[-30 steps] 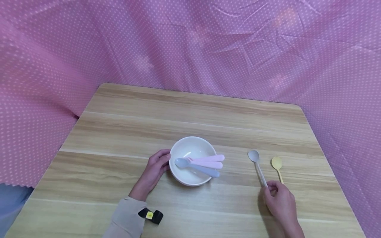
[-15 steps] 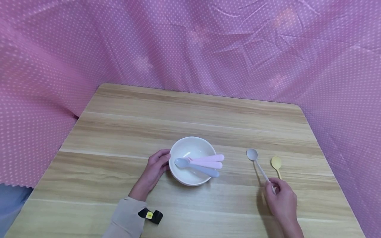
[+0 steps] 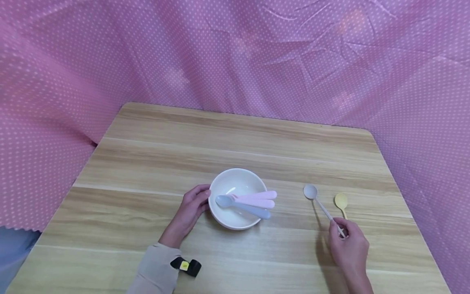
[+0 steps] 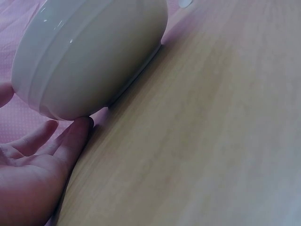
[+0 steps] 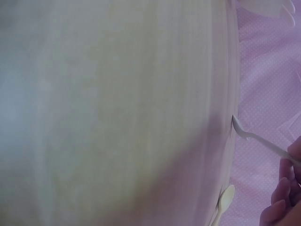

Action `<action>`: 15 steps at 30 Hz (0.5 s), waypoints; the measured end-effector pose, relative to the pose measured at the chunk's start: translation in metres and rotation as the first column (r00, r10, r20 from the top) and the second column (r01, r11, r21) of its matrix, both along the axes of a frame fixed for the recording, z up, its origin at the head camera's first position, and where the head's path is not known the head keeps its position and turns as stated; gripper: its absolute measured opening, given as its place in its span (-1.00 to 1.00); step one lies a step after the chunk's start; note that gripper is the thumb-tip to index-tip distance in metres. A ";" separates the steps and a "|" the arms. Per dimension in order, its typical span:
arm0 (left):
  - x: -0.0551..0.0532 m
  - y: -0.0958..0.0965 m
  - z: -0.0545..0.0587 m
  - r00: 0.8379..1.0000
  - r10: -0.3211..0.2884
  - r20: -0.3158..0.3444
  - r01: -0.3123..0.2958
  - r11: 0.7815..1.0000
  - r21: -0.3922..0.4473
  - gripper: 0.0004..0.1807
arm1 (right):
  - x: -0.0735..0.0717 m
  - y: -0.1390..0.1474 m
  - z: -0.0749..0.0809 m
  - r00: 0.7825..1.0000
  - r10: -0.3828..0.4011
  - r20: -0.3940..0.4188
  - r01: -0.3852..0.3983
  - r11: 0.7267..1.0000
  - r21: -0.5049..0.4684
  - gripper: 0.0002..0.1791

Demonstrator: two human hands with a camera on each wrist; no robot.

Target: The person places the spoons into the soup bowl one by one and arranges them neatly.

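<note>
A white bowl (image 3: 238, 179) stands mid-table. My left hand (image 3: 189, 210) holds its left side, thumb at the rim; in the left wrist view the other fingers (image 4: 77, 134) sit low against the bowl's outer wall. Two pink-handled spoons (image 3: 258, 203) and a blue-grey spoon (image 3: 225, 200) lie in it, handles over the right rim. To the right, my right hand (image 3: 349, 247) pinches a pale grey spoon (image 3: 310, 192) by the handle. That spoon tilts, its handle raised and its head low by the tabletop in the right wrist view. Beyond this hand lies a yellow spoon (image 3: 341, 201).
All of this is on a wood-grain table (image 3: 220, 134) with rounded far corners. Pink dotted cloth (image 3: 235, 61) hangs behind it and down both sides. A black strap (image 3: 191, 267) with a yellow tag shows beside the left sleeve.
My right hand has raised the grey spoon's handle and shifted slightly right and away from me. The spoon now slants more, its head a little further left. Left hand and bowl stay still.
</note>
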State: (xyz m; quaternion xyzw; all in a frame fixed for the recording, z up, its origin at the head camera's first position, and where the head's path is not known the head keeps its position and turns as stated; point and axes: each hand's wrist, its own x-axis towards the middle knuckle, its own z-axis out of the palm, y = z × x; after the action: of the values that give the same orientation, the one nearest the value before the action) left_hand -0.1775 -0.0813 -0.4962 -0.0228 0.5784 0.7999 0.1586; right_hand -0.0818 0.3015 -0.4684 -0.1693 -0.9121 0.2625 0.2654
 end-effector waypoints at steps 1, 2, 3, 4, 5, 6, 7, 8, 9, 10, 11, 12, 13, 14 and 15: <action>0.000 0.000 0.000 1.000 -0.001 0.001 0.001 1.000 -0.003 -0.49 | 0.000 0.000 0.000 1.000 0.000 -0.013 0.000 1.000 -0.001 -0.88; 0.000 0.000 0.001 1.000 -0.002 0.001 0.002 1.000 -0.005 -0.49 | 0.000 -0.001 0.000 1.000 0.000 -0.026 0.000 1.000 -0.003 -0.88; 0.000 0.000 0.001 1.000 -0.002 0.001 0.002 1.000 -0.006 -0.49 | 0.000 -0.001 0.000 0.999 0.000 -0.037 -0.001 1.000 -0.005 -0.88; 0.000 0.000 0.001 1.000 -0.002 0.002 0.002 1.000 -0.008 -0.49 | -0.001 -0.002 0.000 0.999 0.001 -0.048 -0.001 1.000 -0.006 -0.88; 0.000 0.000 0.001 1.000 -0.003 0.001 0.003 1.000 -0.009 -0.49 | -0.001 -0.002 0.000 0.998 0.003 -0.058 -0.003 1.000 -0.009 -0.89; 0.000 0.001 0.001 1.000 -0.002 0.001 0.002 1.000 -0.008 -0.49 | -0.001 -0.003 0.000 0.998 0.005 -0.069 -0.005 1.000 -0.012 -0.89; 0.000 0.001 0.001 1.000 -0.002 -0.001 0.002 1.000 -0.007 -0.49 | 0.000 -0.003 0.000 0.997 0.006 -0.079 -0.007 1.000 -0.014 -0.89; 0.000 0.001 0.000 1.000 -0.001 -0.003 0.001 1.000 -0.005 -0.49 | 0.000 -0.004 0.001 0.996 0.007 -0.089 -0.009 1.000 -0.016 -0.89; 0.000 0.001 0.000 1.000 0.001 -0.001 -0.001 1.000 -0.003 -0.50 | 0.000 -0.004 0.001 0.995 0.010 -0.098 -0.011 1.000 -0.017 -0.89; 0.000 0.001 0.000 1.000 0.001 -0.002 -0.001 1.000 -0.003 -0.50 | 0.000 -0.005 0.001 0.994 0.013 -0.108 -0.015 1.000 -0.018 -0.89; 0.000 0.001 0.000 1.000 0.001 -0.003 -0.001 1.000 -0.004 -0.50 | 0.000 -0.005 0.001 0.993 0.018 -0.119 -0.020 1.000 -0.018 -0.89; 0.001 0.001 -0.001 1.000 0.003 -0.002 -0.003 1.000 -0.003 -0.50 | 0.000 -0.005 0.001 0.991 0.022 -0.130 -0.024 1.000 -0.018 -0.89; 0.001 0.001 -0.001 1.000 0.004 -0.003 -0.004 1.000 -0.004 -0.50 | -0.001 -0.005 0.001 0.990 0.026 -0.140 -0.029 0.999 -0.019 -0.89; 0.001 0.001 -0.001 1.000 0.003 -0.004 -0.003 1.000 -0.007 -0.50 | -0.001 -0.005 0.001 0.988 0.030 -0.149 -0.034 0.999 -0.020 -0.89; 0.001 0.001 -0.001 1.000 0.004 -0.005 -0.004 1.000 -0.008 -0.50 | -0.001 -0.005 0.001 0.987 0.033 -0.158 -0.037 0.999 -0.022 -0.90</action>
State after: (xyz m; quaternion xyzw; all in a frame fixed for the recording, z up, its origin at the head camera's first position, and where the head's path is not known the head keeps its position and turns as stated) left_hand -0.1768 -0.0807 -0.4972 -0.0226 0.5817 0.7980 0.1557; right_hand -0.0826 0.2964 -0.4678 -0.1351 -0.8879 0.2911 0.3296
